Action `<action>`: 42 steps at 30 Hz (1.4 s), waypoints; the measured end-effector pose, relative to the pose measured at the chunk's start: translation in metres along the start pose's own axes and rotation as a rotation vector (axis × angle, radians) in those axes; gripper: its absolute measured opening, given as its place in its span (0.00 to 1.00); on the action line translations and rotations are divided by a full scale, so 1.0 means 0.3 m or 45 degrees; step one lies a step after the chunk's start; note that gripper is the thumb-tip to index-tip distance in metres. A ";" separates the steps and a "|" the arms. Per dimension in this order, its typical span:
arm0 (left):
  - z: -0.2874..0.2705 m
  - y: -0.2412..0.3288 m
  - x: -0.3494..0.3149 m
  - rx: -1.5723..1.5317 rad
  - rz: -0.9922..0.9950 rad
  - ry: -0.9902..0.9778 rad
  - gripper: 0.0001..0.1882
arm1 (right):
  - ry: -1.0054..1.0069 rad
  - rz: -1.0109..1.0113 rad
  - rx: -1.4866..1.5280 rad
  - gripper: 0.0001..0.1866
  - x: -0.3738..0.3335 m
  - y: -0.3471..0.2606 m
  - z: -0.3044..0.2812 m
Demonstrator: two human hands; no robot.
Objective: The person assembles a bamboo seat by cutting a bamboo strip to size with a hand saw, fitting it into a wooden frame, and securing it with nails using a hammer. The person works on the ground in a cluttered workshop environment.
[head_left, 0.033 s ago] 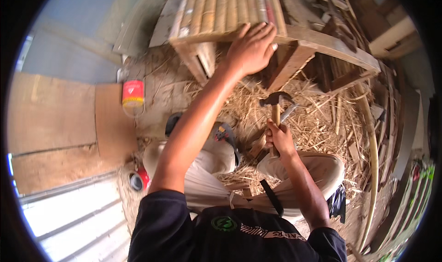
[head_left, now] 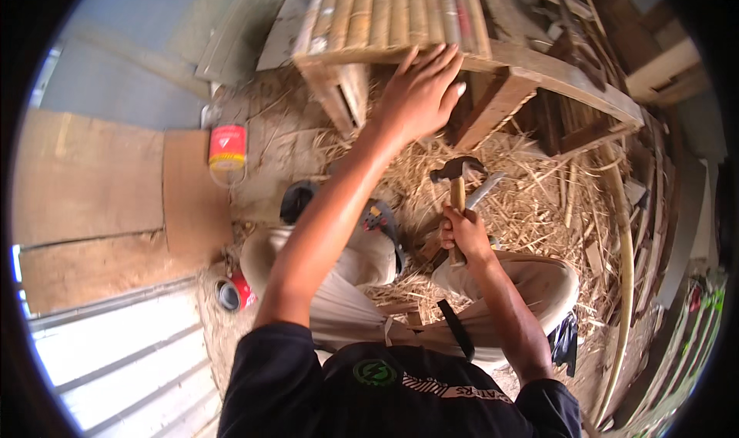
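Observation:
My left hand (head_left: 422,91) reaches forward with its fingers stretched out and spread. Its fingertips rest on the front edge of a wooden frame topped with bamboo slats (head_left: 385,15). Lower and to the right, my right hand (head_left: 466,234) is closed round the wooden handle of a claw hammer (head_left: 459,184), its dark head pointing up and away from me. Beside the handle a grey, blade-like piece of metal (head_left: 485,190) sticks out; I cannot tell whether the same hand holds it.
Straw-like shavings (head_left: 531,199) cover the floor around my feet. To the left stand a red and yellow can (head_left: 227,147) and a red can lying on its side (head_left: 237,293). A long pole (head_left: 622,245) and wood pieces lie at right; wooden boards (head_left: 92,192) line the left.
My left hand has drawn back slightly toward me along the frame's front edge. The whole view has shifted a little. My right hand still grips the hammer.

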State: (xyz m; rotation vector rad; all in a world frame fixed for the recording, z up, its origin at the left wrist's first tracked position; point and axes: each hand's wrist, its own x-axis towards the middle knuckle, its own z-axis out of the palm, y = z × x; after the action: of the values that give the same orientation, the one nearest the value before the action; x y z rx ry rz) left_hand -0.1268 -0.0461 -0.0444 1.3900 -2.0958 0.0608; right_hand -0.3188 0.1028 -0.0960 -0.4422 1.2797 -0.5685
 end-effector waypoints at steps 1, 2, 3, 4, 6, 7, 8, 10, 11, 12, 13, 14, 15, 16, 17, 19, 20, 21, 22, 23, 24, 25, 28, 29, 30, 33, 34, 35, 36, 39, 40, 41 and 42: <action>-0.021 0.008 -0.126 -0.120 -0.041 0.138 0.25 | -0.124 0.088 0.019 0.12 0.002 0.025 0.017; -0.041 -0.003 -0.256 -0.274 -0.194 0.217 0.19 | -0.214 0.181 0.060 0.12 0.001 0.044 0.035; -0.064 -0.029 -0.395 -0.361 -0.386 0.232 0.16 | -0.332 0.285 0.117 0.13 -0.004 0.061 0.054; -0.084 -0.054 -0.536 -0.358 -0.733 0.177 0.14 | -0.393 0.369 0.178 0.13 -0.003 0.071 0.073; -0.109 -0.145 -0.762 -0.262 -1.401 -0.025 0.15 | -0.406 0.454 0.169 0.13 -0.002 0.090 0.111; -0.104 -0.193 -0.852 -0.132 -1.693 -0.177 0.15 | -0.373 0.538 0.160 0.13 -0.004 0.100 0.130; -0.072 -0.263 -0.888 -0.096 -1.842 -0.104 0.15 | -0.413 0.443 0.171 0.14 0.002 0.103 0.150; -0.021 -0.361 -0.984 -0.052 -1.944 -0.129 0.15 | -0.468 0.506 0.161 0.14 0.002 0.113 0.189; 0.004 -0.394 -1.030 -0.050 -1.991 -0.154 0.15 | -0.481 0.513 0.174 0.15 -0.001 0.117 0.209; 0.035 -0.408 -1.080 -0.035 -2.094 -0.228 0.15 | -0.498 0.539 0.166 0.15 -0.005 0.118 0.226; 0.057 -0.410 -1.137 0.076 -2.029 -0.422 0.15 | -0.520 0.555 0.164 0.15 -0.011 0.118 0.242; 0.083 -0.400 -1.195 0.183 -1.922 -0.579 0.15 | -0.540 0.573 0.161 0.15 -0.019 0.117 0.254; 0.103 -0.400 -1.239 0.289 -1.807 -0.729 0.15 | -0.576 0.582 0.165 0.15 -0.025 0.115 0.265; 0.126 -0.398 -1.271 0.239 -1.885 -0.616 0.15 | -0.613 0.548 0.132 0.14 -0.034 0.114 0.271; 0.153 -0.389 -1.298 0.185 -1.957 -0.504 0.15 | -0.624 0.555 0.121 0.14 -0.039 0.112 0.276; 0.205 -0.399 -1.309 0.081 -2.082 -0.337 0.15 | -0.627 0.568 0.107 0.13 -0.045 0.113 0.275; 0.225 -0.405 -1.309 0.035 -2.136 -0.284 0.15 | -0.642 0.545 0.069 0.13 -0.045 0.114 0.271; 0.248 -0.417 -1.300 -0.016 -2.185 -0.223 0.15 | -0.607 0.523 0.018 0.13 -0.041 0.118 0.266; 0.268 -0.421 -1.296 0.020 -2.186 -0.261 0.15 | -0.571 0.504 -0.034 0.13 -0.036 0.121 0.259; 0.285 -0.427 -1.294 0.058 -2.187 -0.303 0.16 | -0.556 0.486 -0.060 0.13 -0.030 0.125 0.251; 0.302 -0.431 -1.294 0.090 -2.190 -0.344 0.16 | -0.525 0.504 -0.067 0.13 -0.023 0.126 0.243; 0.318 -0.430 -1.303 0.077 -2.222 -0.375 0.16 | -0.503 0.492 -0.103 0.13 -0.016 0.129 0.235; 0.367 -0.444 -1.325 0.074 -2.264 -0.378 0.16 | -0.389 0.515 -0.080 0.12 0.008 0.127 0.211; 0.383 -0.449 -1.331 0.121 -2.257 -0.343 0.17 | -0.439 0.503 -0.073 0.12 0.014 0.120 0.205; 0.396 -0.456 -1.334 0.128 -2.255 -0.331 0.17 | -0.450 0.512 -0.044 0.12 0.018 0.115 0.201; 0.432 -0.467 -1.328 0.195 -2.188 -0.158 0.18 | -0.438 0.508 -0.048 0.11 0.022 0.096 0.193; 0.441 -0.468 -1.322 0.218 -2.163 -0.194 0.18 | -0.431 0.489 -0.077 0.11 0.020 0.093 0.192; 0.447 -0.468 -1.318 0.228 -2.159 -0.242 0.17 | -0.459 0.475 -0.069 0.11 0.017 0.091 0.190; 0.452 -0.469 -1.314 0.271 -2.154 -0.285 0.17 | -0.448 0.446 -0.128 0.10 0.014 0.090 0.189; 0.461 -0.485 -1.311 0.179 -2.250 -0.110 0.16 | -0.410 0.471 -0.125 0.10 0.010 0.093 0.181; 0.461 -0.496 -1.315 0.188 -2.275 -0.115 0.15 | -0.405 0.481 -0.110 0.10 0.011 0.095 0.178; 0.461 -0.510 -1.319 0.159 -2.317 -0.142 0.14 | -0.390 0.509 -0.083 0.10 0.013 0.096 0.173; 0.461 -0.522 -1.326 0.129 -2.359 -0.165 0.13 | -0.369 0.536 -0.041 0.10 0.016 0.098 0.169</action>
State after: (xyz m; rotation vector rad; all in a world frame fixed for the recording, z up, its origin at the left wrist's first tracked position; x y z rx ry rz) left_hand 0.0441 0.1600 -0.4051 2.7865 -0.2036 -0.6577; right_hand -0.2643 0.1226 -0.1053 -0.2577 1.0615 -0.1223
